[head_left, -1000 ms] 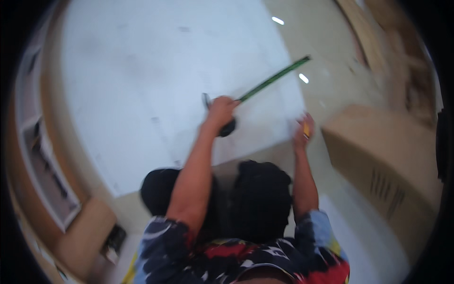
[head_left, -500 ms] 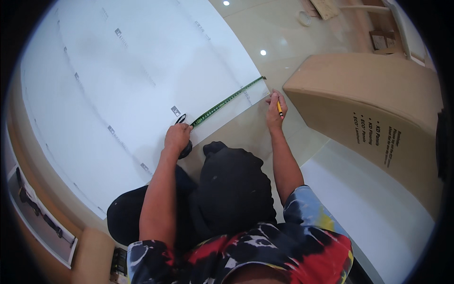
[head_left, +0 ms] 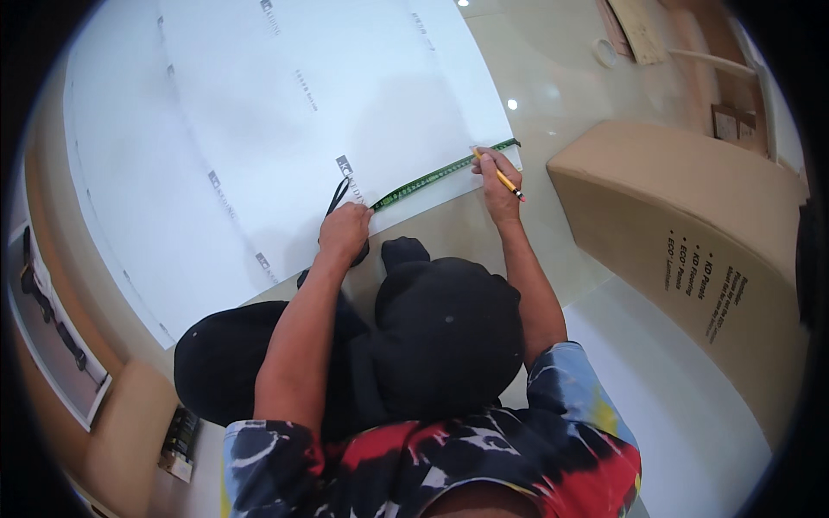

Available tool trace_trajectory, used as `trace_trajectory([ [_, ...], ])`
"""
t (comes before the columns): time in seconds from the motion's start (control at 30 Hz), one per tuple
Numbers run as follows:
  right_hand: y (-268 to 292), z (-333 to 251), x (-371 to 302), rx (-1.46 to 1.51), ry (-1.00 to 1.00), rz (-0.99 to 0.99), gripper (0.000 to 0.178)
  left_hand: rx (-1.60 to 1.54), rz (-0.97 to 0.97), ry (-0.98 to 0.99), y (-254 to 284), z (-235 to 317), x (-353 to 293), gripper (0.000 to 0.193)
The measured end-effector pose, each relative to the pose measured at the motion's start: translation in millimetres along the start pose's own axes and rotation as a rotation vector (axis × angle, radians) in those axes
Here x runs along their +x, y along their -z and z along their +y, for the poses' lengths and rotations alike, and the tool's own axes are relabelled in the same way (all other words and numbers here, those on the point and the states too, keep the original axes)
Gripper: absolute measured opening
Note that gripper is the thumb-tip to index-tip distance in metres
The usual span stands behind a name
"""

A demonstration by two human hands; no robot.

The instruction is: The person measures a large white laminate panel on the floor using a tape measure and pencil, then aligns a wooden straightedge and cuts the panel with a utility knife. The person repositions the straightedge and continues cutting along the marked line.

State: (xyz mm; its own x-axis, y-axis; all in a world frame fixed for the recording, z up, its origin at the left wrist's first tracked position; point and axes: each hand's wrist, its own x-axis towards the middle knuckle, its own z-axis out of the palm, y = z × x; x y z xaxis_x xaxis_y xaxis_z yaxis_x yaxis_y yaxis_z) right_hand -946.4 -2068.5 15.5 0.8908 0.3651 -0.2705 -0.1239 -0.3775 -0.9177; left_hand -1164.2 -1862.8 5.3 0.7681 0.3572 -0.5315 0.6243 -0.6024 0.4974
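A large white sheet (head_left: 259,112) with printed marks lies flat in front of me. Along its near right edge runs the green blade of a tape measure (head_left: 432,177), its end at the sheet's right edge. My left hand (head_left: 344,230) is closed on the tape's dark case, which is mostly hidden under the palm; a black wrist strap (head_left: 338,195) loops out above it. Between the fingers of my right hand (head_left: 496,186) is a yellow pencil (head_left: 508,182). The pencil's tip is at the blade, a little in from the sheet's right edge.
A big brown cardboard box (head_left: 673,181) stands at the right, with a white panel (head_left: 656,363) on the floor before it. A roll of tape (head_left: 605,53) and wooden pieces (head_left: 635,30) lie at the far right. My dark-clad knees (head_left: 449,328) are close to the sheet's near edge.
My right hand has moved left from the sheet's right edge onto the sheet, bringing the pencil tip to the tape blade. My left hand stays on the tape measure. The view has shifted slightly.
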Motion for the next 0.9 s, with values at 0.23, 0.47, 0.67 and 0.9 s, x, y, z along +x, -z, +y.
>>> trace_trajectory([
  [0.23,-31.9,7.1,9.6,-0.178,0.023,-0.307,0.023,0.086,0.008,-0.026,-2.1,-3.7,5.8,0.030],
  [0.47,-37.5,-10.6,10.8,-0.357,0.069,-0.398,0.022,0.109,-0.025,-0.009,-3.2,-2.5,5.7,0.030],
  [0.67,-42.5,-10.0,13.4,-0.412,0.104,-0.488,0.021,0.103,-0.017,-0.005,-4.2,-1.9,2.8,0.029],
  [0.9,-24.1,-10.2,32.5,-0.275,-0.003,-0.327,0.020,0.120,-0.043,0.003,-1.9,0.1,1.5,0.030],
])
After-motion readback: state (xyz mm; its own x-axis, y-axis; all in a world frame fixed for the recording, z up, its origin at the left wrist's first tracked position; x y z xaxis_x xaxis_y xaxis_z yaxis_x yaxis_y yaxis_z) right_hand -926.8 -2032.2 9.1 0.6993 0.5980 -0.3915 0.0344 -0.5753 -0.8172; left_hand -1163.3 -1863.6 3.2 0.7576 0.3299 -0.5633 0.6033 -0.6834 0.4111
